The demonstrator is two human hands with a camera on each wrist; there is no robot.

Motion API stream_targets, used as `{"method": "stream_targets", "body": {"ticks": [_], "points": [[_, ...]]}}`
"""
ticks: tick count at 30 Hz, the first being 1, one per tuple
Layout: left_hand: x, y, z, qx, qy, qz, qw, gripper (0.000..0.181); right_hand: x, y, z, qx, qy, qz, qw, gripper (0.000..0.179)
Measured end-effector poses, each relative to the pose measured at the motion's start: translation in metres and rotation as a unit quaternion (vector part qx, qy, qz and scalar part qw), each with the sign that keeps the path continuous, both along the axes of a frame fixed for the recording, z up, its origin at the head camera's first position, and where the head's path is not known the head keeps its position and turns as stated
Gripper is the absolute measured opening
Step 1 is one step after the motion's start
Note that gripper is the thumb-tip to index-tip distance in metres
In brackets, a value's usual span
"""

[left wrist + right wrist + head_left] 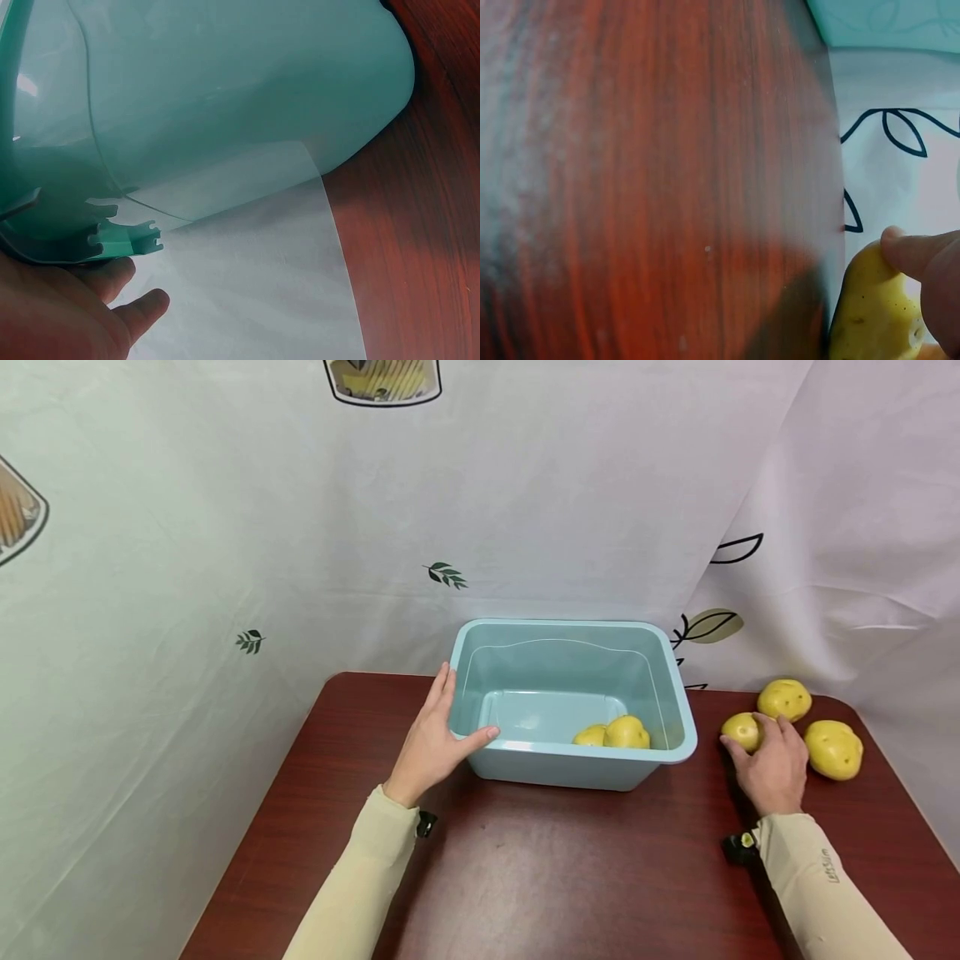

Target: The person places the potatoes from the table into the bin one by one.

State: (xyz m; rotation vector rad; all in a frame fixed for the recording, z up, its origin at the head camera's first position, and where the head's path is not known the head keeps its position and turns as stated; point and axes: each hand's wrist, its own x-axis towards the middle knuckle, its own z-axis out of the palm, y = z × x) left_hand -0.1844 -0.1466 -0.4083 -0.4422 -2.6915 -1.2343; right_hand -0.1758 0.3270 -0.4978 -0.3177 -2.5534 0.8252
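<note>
Red-brown wood-grained tabletop [540,877] bears an open rectangular pale-blue plastic tub [562,774]. Left hand [433,735] at its left front corner, fingers straight, thumb spread, pressure impossible to tell; light steadying should do. Right hand [776,768], right of the tub, pinches a small yellow rounded potato [738,729] between thumb and fingers. Grip probably works best with thumb opposite fingers across the widest part; a loose hold may slip. Surfaces: tabletop glossy, streaked; tub smooth, round-cornered, broad-rimmed; near the right hand, a large lumpy yellow potato [834,750] and an oval yellow potato [784,698], both pitted; held one smooth-skinned, dark-specked.
</note>
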Motion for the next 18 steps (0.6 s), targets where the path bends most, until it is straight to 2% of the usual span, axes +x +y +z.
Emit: {"method": "stream_targets", "body": {"ticks": [7,18], "points": [[0.0003,-0.0004,0.0,-0.002,0.001,0.002,1.0,0.112,0.0011,-0.0005,0.0028,-0.001,-0.019,0.005,0.9998,0.058],[0.0003,0.0005,0.0003,-0.002,-0.004,0.006,1.0,0.111,0.0014,-0.0022,0.0053,-0.001,-0.019,0.009,0.9998,0.059]]}}
